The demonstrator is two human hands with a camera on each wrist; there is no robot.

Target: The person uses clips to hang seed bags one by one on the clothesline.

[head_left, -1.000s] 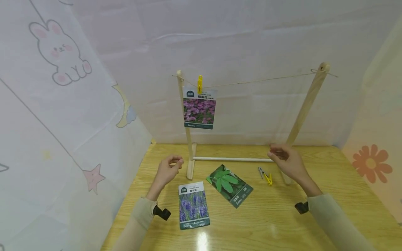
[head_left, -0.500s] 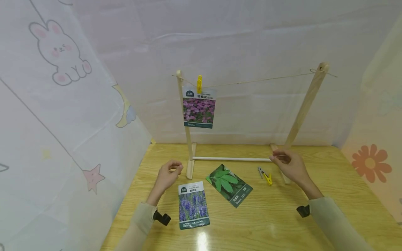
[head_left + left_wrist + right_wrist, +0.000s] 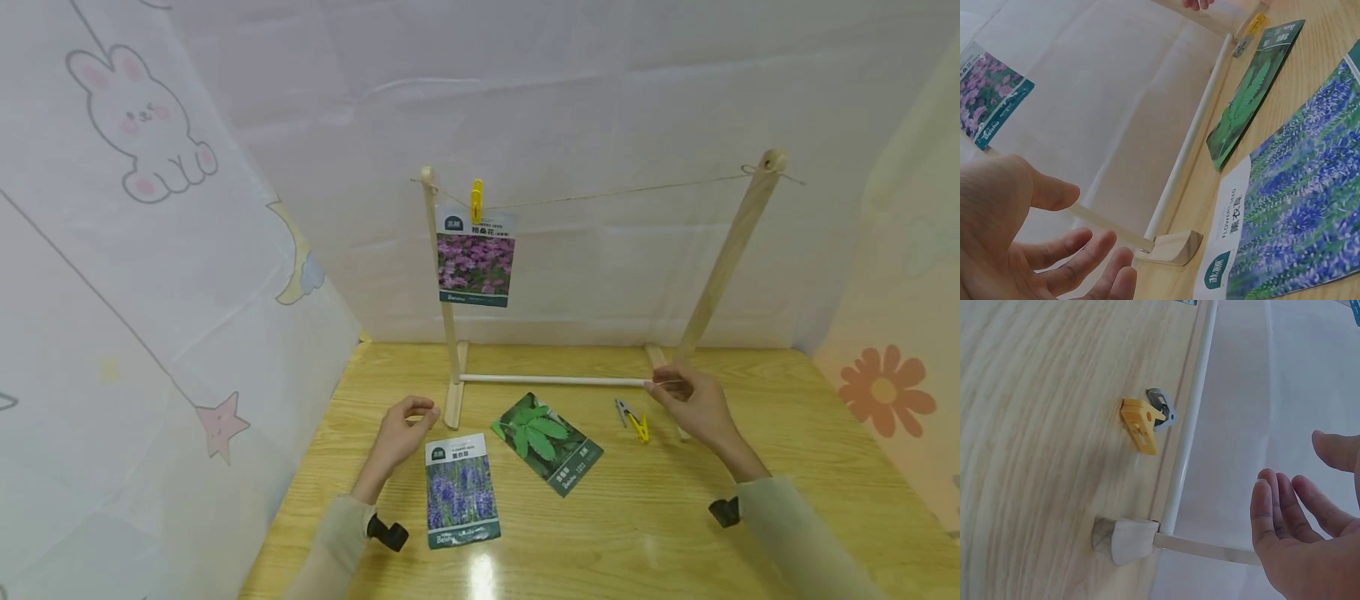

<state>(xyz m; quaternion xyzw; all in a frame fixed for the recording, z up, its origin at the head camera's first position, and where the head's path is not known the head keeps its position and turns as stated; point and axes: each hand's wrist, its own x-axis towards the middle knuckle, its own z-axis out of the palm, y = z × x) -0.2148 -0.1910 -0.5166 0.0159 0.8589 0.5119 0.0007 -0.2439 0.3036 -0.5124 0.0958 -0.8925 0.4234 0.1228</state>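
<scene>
While the left hand (image 3: 399,429) hovers, its fingers (image 3: 1088,259) curve.

This is a screened-off tabletop nook, in what building I can't tell from here, where pale creased sheets (image 3: 600,100) printed with a pink-eared white cartoon rabbit (image 3: 142,125) and a round-petalled orange flower (image 3: 888,390) enclose a glossy yellow wood-grain table (image 3: 585,542).

Seen from the middle of the head view, a flat, glossy packet printed with pink flowers (image 3: 475,265), hanging towards twelve o'clock, reads "格桑花" and "Beishu". At six o'clock, a flat, white-topped packet printed with violet-blue flower spikes (image 3: 461,493) bears "FLOWERS SEED", "薰衣草" and "Beishu". At five o'clock, a flat, dark green packet with a leaf picture (image 3: 546,443) shows "含羞草" and "Beishu"; its finest print is too small to read.
</scene>
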